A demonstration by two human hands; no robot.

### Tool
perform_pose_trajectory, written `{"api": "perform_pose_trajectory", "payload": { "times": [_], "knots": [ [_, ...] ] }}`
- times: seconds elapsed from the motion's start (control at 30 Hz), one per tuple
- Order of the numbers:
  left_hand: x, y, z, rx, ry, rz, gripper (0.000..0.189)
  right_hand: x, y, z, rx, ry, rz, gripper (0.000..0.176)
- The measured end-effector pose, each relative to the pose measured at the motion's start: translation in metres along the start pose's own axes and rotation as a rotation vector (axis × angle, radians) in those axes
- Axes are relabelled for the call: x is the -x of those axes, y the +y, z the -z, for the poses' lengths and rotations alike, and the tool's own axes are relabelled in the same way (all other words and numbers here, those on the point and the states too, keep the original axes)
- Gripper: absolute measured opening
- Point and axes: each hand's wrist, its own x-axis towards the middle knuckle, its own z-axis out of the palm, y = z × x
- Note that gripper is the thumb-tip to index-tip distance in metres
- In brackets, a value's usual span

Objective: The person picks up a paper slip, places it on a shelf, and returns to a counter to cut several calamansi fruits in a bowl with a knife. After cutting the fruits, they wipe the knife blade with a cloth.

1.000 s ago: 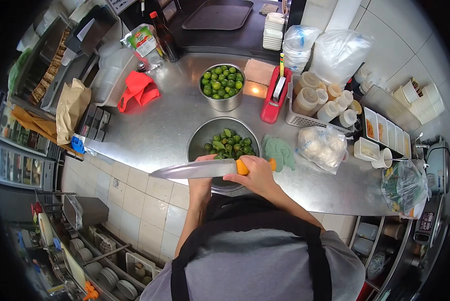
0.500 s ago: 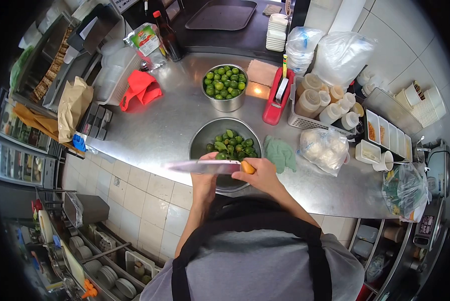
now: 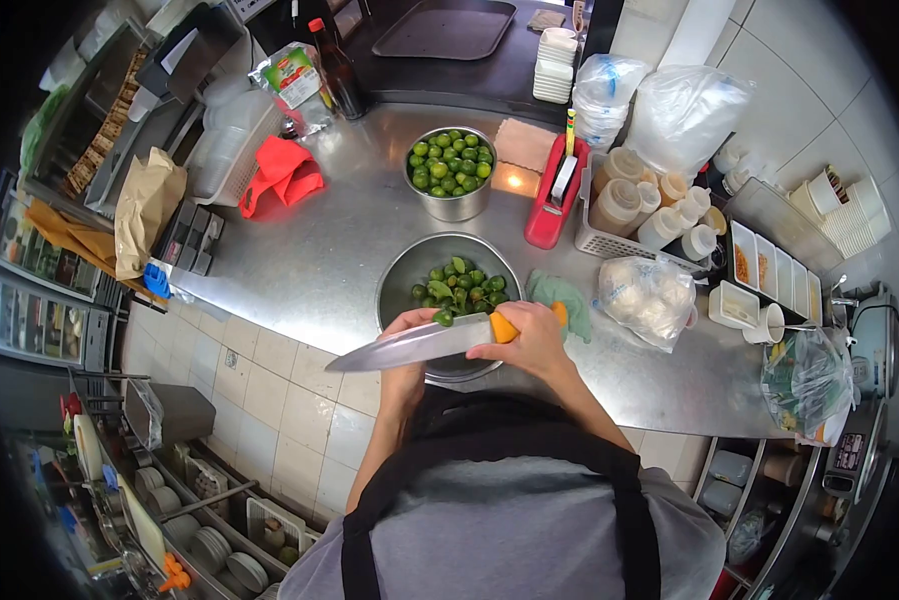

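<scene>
In my right hand (image 3: 532,338) is a large kitchen knife (image 3: 409,348), gripped by its yellow handle. Its broad blade points left and crosses in front of my left hand (image 3: 405,326), covering part of it. My left fingers are closed around a small green lime (image 3: 444,317), just above the blade's upper edge. Beneath both hands sits a wide steel bowl (image 3: 386,290) holding several limes (image 3: 477,293), some with leaves attached. Behind it, a steel pot (image 3: 452,208) is heaped with green limes (image 3: 451,162).
A green cloth (image 3: 559,305) lies right of the bowl, beside a plastic bag of pale items (image 3: 646,300). Farther back are a red tape dispenser (image 3: 549,215) and a basket of squeeze bottles (image 3: 594,243). A red cloth (image 3: 281,178) rests at the left on the steel counter (image 3: 299,270).
The knife, blurred and nearly level before, now shows its blade flat and clear, tilted with the tip lower. My right hand has shifted slightly right. A lime now shows at my left fingertips.
</scene>
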Motion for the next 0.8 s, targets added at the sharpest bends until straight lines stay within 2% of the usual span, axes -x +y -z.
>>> {"api": "perform_pose_trajectory", "payload": {
  "times": [0.13, 0.27, 0.4, 0.5, 0.57, 0.63, 0.73, 0.8],
  "knots": [
    [0.000, 0.001, -0.001, -0.001, -0.036, 0.035, 0.019, -0.002, -0.001, 0.002, -0.004, 0.022, 0.061, 0.059],
    [-0.003, -0.001, 0.007, 0.126, -0.044, 0.094, 0.021, 0.000, 0.008, 0.006, -0.015, 0.002, -0.022, 0.060],
    [-0.012, 0.005, 0.017, 0.316, -0.212, 0.216, 0.023, 0.002, 0.015, 0.009, -0.011, 0.029, -0.072, 0.062],
    [-0.052, 0.006, 0.007, 0.052, -0.126, 0.082, 0.021, 0.003, 0.016, 0.011, -0.134, -0.012, -0.185, 0.060],
    [-0.095, 0.013, 0.001, -0.321, -0.058, -0.029, 0.022, 0.006, 0.016, 0.009, -0.265, -0.063, -0.282, 0.058],
    [-0.146, 0.007, -0.005, -0.482, 0.006, -0.427, 0.024, 0.008, 0.018, 0.005, -0.398, -0.104, -0.361, 0.055],
    [-0.199, 0.016, -0.018, -0.776, 0.191, -0.731, 0.025, 0.013, 0.024, 0.000, -0.419, -0.109, -0.386, 0.054],
    [-0.236, 0.006, -0.008, -0.909, 0.188, -0.718, 0.024, 0.015, 0.027, -0.001, -0.402, -0.090, -0.389, 0.054]
  ]
}}
